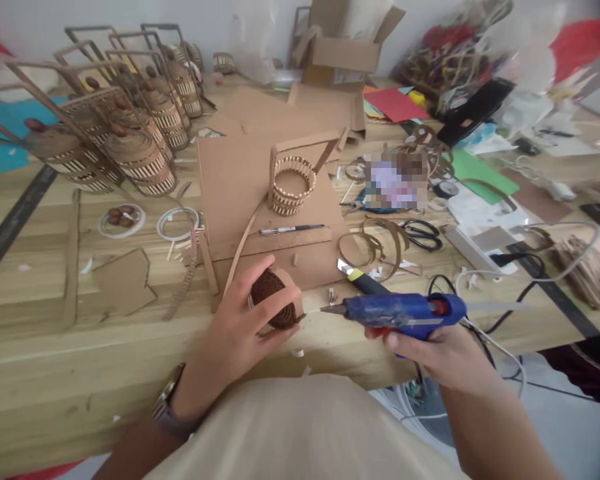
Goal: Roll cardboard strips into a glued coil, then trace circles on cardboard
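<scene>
Left hand [245, 317]: fingers curled round one brown coiled piece [267, 297], held near the tip of one blue glue gun [395, 315]. Right hand [437, 353]: wrapped round the gun's handle. Beyond: one utility knife [363, 281], one pen [293, 230], one handled basket [286, 203] on cardboard [225, 183].

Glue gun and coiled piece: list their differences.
The glue gun is mostly blue; the coiled piece shows a dark brown face. The glue gun tapers to a nozzle; the coiled piece looks round. The right hand grips the glue gun; the left hand holds the coiled piece. Both are held.
</scene>
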A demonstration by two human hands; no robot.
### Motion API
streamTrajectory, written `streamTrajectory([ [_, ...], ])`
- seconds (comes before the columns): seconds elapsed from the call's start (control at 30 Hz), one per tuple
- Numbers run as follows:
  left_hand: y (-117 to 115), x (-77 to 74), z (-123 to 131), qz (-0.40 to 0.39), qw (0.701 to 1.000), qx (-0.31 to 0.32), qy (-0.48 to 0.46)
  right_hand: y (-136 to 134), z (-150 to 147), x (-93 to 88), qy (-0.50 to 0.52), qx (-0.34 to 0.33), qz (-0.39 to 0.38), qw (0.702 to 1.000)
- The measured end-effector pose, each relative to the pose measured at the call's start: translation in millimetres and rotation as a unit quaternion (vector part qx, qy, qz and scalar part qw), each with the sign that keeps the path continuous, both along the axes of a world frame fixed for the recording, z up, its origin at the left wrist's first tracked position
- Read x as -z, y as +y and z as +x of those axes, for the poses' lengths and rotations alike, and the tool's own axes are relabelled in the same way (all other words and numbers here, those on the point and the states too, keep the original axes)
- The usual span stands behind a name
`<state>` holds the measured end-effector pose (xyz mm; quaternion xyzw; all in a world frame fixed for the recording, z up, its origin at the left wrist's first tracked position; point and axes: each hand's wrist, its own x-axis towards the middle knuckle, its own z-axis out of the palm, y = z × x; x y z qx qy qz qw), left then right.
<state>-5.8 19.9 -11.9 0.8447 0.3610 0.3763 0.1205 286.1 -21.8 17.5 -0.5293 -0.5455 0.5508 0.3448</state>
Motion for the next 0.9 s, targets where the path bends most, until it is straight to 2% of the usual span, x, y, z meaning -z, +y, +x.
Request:
streamTrajectory([
  [0.17, 0.4, 2.3, -2.4, 0.012, 1.000, 0.011, 0.007, 0.6, -5.0, 2.3, -0.012, -0.032, 0.038, 0.999],
  [0.37, -1.1, -0.8, -4.6, -0.013, 1.000, 0.015, 0.017, 7.6, -16.6, -7.5, -0.028, -0.035, 0.092, 0.995],
  [0.67, -3.2, -5.3, -5.5, -0.018, 0.999, 0.033, 0.022, 8.8, -18.2, -13.4, -0.033, -0.065, 0.047, 0.996],
  [0.9, -8.1, -10.2, -1.7, -0.046, 0.998, 0.045, 0.011, 10.9, -16.8, -31.4, -0.050, -0.099, -0.012, 0.994],
])
